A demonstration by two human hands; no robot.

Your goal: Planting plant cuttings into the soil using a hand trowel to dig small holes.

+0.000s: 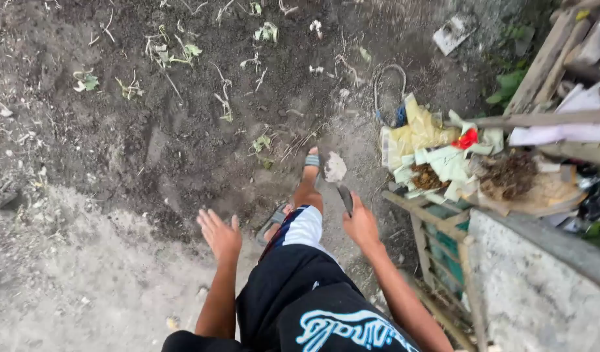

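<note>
I stand on bare soil and look down at my legs in dark shorts. My right hand (361, 223) is closed around the handle of a small trowel (336, 171), whose pale, dirt-caked blade points forward beside my sandalled foot (310, 163). My left hand (219, 233) hangs open with fingers spread, holding nothing, above the dirt. Small uprooted green weeds (183, 53) lie scattered over the dark tilled soil (150, 130) ahead.
At the right, a heap of yellow and pale green wrappers with a red scrap (437, 153) lies on a wooden frame (430, 221). A concrete slab (534, 287) and wooden planks (547, 62) stand beyond. A flat stone (454, 32) lies farther off. Paler, harder ground (85, 280) spreads at lower left.
</note>
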